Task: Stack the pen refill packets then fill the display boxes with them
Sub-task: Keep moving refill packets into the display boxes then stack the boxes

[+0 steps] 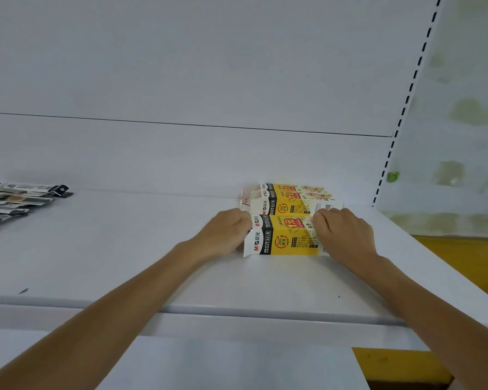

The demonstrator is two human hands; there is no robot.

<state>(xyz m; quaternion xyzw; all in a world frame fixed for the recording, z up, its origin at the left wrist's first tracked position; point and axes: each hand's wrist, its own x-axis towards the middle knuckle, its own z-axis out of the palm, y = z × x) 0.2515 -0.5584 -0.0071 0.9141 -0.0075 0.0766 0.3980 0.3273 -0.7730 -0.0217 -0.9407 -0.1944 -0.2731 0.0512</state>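
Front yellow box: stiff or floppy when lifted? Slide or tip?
Probably thin card: the front box looks open-ended by the left hand, so it may flex or crush. Flat-sided, it likely slides on the smooth shelf rather than rolling.

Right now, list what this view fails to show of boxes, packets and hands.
Near display box contents: head view, its printed wall hides the inside.
Rear display boxes: partly hidden behind the near one.
Refill packets: pile cut off by left edge; count unclear.
Left hand, right hand: fingertips curled out of sight at box ends.
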